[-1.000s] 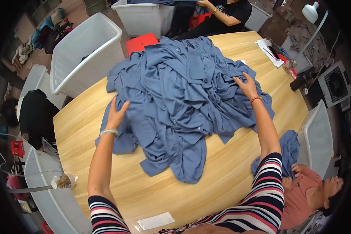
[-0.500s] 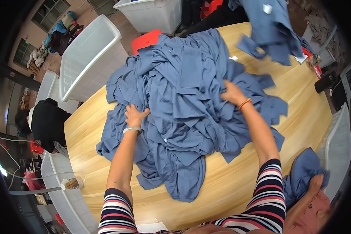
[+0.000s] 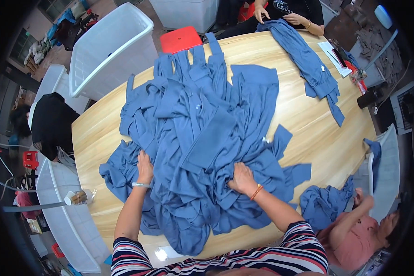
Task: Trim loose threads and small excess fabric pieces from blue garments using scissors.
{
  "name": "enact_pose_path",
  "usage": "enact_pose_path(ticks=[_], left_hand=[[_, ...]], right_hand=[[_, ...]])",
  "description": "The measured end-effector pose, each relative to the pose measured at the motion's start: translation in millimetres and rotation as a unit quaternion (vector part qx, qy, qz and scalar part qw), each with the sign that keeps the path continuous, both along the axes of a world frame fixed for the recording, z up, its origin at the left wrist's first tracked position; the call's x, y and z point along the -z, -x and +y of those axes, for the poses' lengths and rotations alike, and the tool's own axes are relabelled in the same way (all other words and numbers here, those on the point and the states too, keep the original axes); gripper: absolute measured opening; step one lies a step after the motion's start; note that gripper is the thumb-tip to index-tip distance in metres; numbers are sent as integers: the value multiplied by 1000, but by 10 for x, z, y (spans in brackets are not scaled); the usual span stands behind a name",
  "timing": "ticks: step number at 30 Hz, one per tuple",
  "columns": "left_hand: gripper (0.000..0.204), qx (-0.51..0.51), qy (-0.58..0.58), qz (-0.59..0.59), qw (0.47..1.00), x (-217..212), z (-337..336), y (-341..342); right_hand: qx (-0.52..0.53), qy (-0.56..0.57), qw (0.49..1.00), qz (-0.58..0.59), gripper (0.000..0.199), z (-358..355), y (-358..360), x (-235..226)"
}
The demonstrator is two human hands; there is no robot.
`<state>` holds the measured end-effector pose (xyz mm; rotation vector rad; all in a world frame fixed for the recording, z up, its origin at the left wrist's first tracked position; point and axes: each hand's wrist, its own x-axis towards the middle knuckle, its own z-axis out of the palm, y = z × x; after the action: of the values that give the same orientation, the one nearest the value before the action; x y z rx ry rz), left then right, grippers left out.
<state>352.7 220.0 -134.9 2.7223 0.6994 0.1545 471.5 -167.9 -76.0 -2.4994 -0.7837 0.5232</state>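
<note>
A large heap of blue shirts [image 3: 170, 124] lies in front of me, crumpled, with collars, cuffs and buttons showing among the folds. Fingers pressed into the heap's left side, my left hand [image 3: 145, 168] is closed on shirt cloth; a pale bangle circles its wrist. On the near right side, my right hand [image 3: 242, 178] clutches a bunch of the same fabric, its fingertips buried in the folds. An orange cord is round that wrist. Sleeves and shirt ends trail off the heap at the far edge and to the right.
The wooden table [image 3: 336, 133] has rounded edges. A co-worker at the far side has another blue garment [image 3: 299, 55] spread there. At right, a person in pink sits by a blue garment [image 3: 324, 202]. White bins [image 3: 115, 50], a red stool [image 3: 180, 40] and a cup [image 3: 76, 198] surround it.
Both my hands have come nearer, the right also leftward, and the heap has slid toward me with them. The garment held up at far right now lies on the table.
</note>
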Motion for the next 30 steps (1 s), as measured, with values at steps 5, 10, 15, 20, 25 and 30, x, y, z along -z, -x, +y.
enact_pose_path(ticks=[5, 10, 15, 20, 25, 30], left_hand=[[34, 13, 7, 31, 999, -174, -25, 467], [61, -25, -21, 27, 999, 49, 239, 791], [80, -47, 30, -15, 998, -245, 65, 762], [56, 7, 195, -210, 958, -479, -47, 1380], [38, 17, 520, -207, 828, -2033, -915, 1768], [31, 492, 669, -221, 512, -3592, -2026, 1480]], right_hand=[[58, -15, 998, -20, 48, -10, 737, 83], [87, -18, 995, -35, 54, 209, 915, 97], [138, -39, 989, -21, 62, 123, 976, 19], [146, -104, 979, -98, 58, 153, 1011, 212], [151, -58, 986, -42, 61, 299, 987, 347], [163, -83, 961, -207, 61, 187, 879, 804]])
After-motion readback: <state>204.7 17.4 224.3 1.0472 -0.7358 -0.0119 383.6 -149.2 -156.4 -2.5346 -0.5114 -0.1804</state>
